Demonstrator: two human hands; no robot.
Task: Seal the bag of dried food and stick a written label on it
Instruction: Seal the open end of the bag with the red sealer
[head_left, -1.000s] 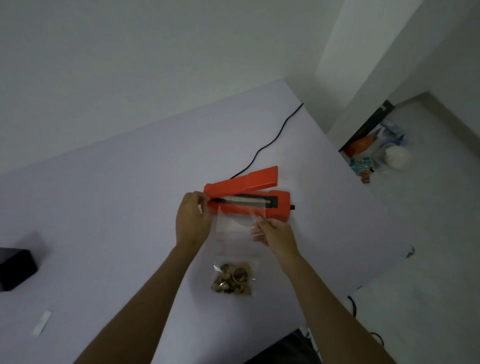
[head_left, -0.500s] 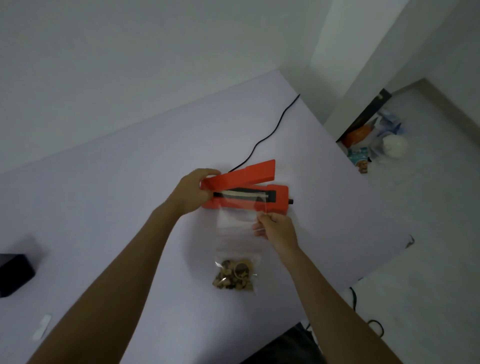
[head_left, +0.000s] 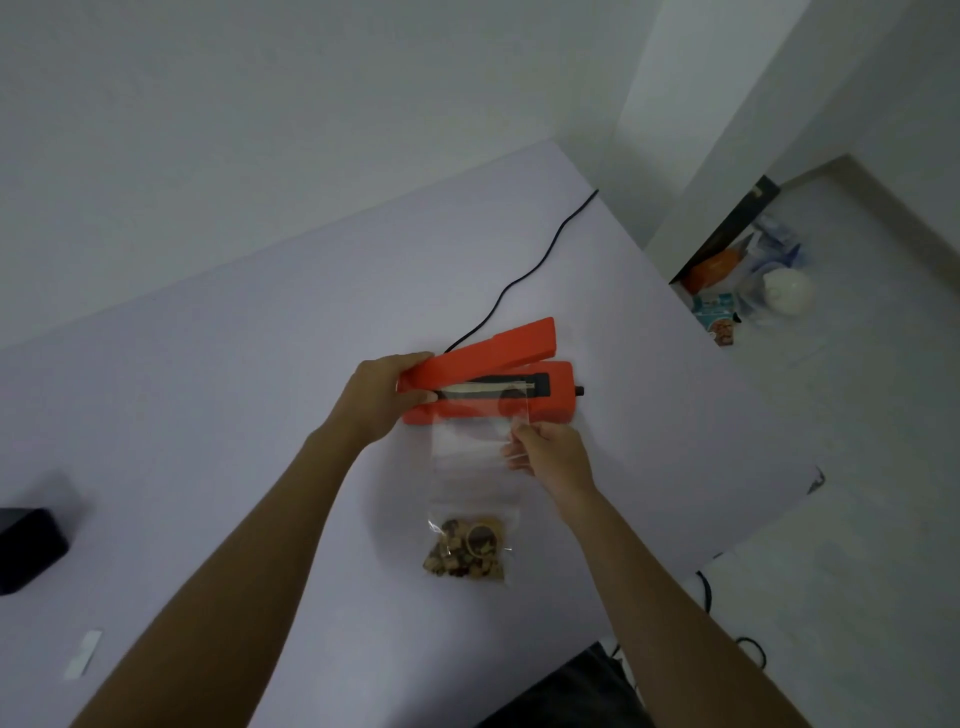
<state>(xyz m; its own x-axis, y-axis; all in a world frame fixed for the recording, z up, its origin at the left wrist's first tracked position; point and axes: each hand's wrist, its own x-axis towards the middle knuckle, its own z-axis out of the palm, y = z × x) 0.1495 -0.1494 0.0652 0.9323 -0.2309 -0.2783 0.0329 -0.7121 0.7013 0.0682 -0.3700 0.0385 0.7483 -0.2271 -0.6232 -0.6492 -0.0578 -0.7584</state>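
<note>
Since a second earlier, the left hand (head_left: 382, 397) had left the bag's corner and gripped the raised arm of the orange heat sealer (head_left: 493, 376). Meanwhile the right hand (head_left: 548, 449) kept pinching the clear bag (head_left: 472, 467) of dried food (head_left: 465, 548), its open mouth lying across the sealing strip. Sealing looked imminent; the blank label (head_left: 83, 653) lay untouched on the table (head_left: 208, 364).

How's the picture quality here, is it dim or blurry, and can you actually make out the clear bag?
Head view: dim, flat light with a bluish cast and soft shadows; wide-angle bending at the edges; slightly soft overall. The clear bag is faint against the table, while the orange sealer and dried food stand out.
</note>
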